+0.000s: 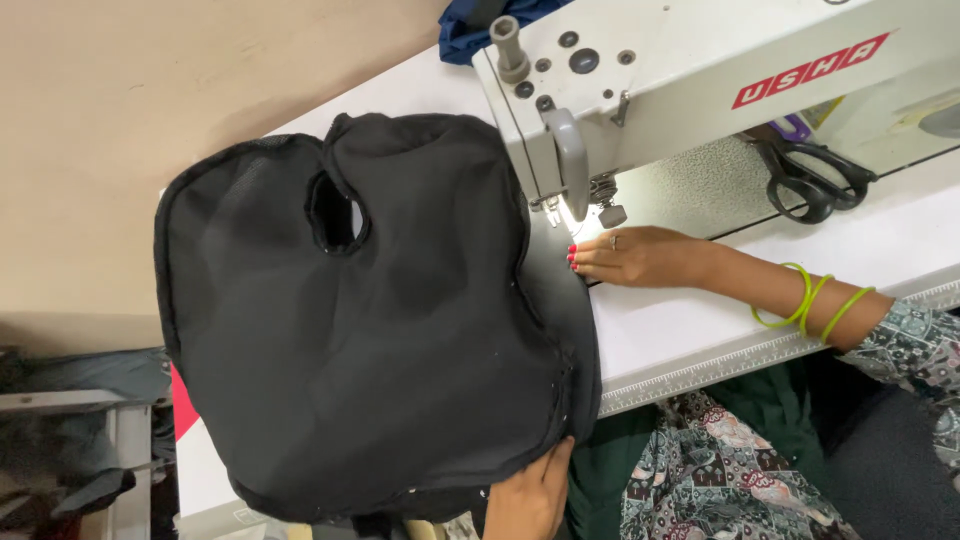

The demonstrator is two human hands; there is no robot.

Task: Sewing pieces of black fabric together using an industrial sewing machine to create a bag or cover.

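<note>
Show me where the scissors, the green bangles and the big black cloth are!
scissors [815, 180]: head view, on the black handles.
green bangles [812, 302]: head view, on the middle bangle at the wrist.
black cloth [380, 340]: head view, on the middle of the cloth.

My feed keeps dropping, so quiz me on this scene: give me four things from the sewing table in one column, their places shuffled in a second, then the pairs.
1. scissors
2. right hand
3. left hand
4. green bangles

A. on the right wrist
B. at the black fabric piece's near edge
C. flat beside the needle
D. on the machine bed, behind the arm

Pairs: 1-D, 2-C, 3-B, 4-A
</note>
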